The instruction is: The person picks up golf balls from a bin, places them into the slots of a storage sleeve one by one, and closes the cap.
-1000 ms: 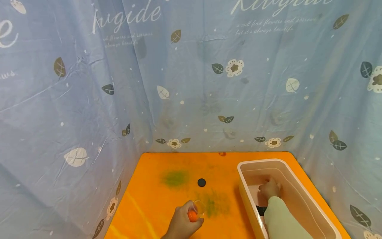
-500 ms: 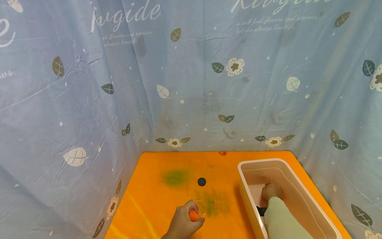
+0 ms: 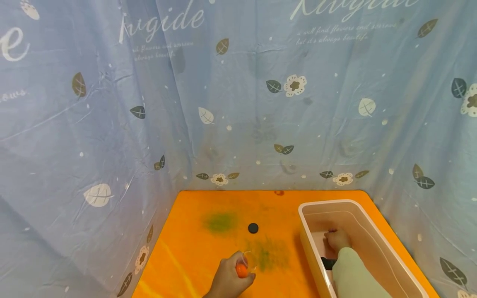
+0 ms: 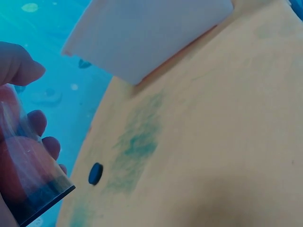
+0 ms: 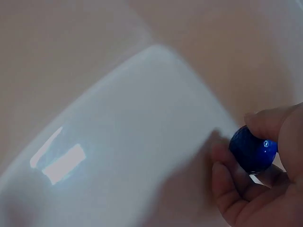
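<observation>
My left hand (image 3: 229,276) grips a clear cylindrical container (image 3: 253,260) above the orange table. An orange ball (image 3: 242,270) sits inside it, near the dark base visible in the left wrist view. Down inside a pale pink bin (image 3: 337,201), my right hand (image 3: 338,240) pinches a shiny blue ball (image 5: 252,150) between thumb and fingers, just above the bin's floor. That ball is hidden in the head view. On the table beyond my left hand lies a small black disc (image 3: 253,228).
The bin takes up the right side of the orange table (image 3: 208,203), its walls rising around my right forearm. Blue patterned curtains (image 3: 238,136) hang along the back and both sides. Green stains (image 3: 220,222) mark the table. A black band (image 3: 328,263) is around my right wrist.
Inside the bin, my right hand has drawn slightly back toward me and its fingers have changed position. My left hand keeps its hold on the container in nearly the same place.
</observation>
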`<control>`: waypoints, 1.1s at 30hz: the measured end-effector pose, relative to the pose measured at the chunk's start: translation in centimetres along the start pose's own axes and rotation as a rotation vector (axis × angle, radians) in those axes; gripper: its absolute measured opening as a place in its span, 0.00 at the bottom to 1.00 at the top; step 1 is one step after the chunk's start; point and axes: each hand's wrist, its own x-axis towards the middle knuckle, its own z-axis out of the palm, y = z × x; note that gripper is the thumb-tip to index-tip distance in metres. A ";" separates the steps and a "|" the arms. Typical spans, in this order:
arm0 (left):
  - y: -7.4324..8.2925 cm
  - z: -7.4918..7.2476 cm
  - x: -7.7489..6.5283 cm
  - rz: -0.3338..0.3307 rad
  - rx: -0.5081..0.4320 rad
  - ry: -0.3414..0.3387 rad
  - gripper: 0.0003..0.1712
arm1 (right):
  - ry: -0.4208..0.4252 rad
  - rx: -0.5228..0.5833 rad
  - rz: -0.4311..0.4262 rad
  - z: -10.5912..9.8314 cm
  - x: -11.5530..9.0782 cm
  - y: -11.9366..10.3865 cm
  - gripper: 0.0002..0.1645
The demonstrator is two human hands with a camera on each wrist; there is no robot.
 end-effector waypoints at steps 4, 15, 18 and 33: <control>0.1 -0.1 -0.1 0.001 -0.001 0.003 0.14 | 0.014 0.002 -0.001 -0.4 0.0 -0.9 0.15; 0.5 -0.1 -0.5 0.021 -0.036 -0.008 0.15 | 0.037 0.369 0.094 -1.8 -0.4 -3.7 0.13; 0.5 -0.1 -0.5 0.030 -0.043 -0.007 0.15 | 0.063 0.441 0.074 -2.1 -0.6 -4.9 0.21; 0.8 0.5 -0.3 0.057 -0.013 0.003 0.15 | 0.000 0.588 -0.120 -4.5 -2.4 -9.1 0.31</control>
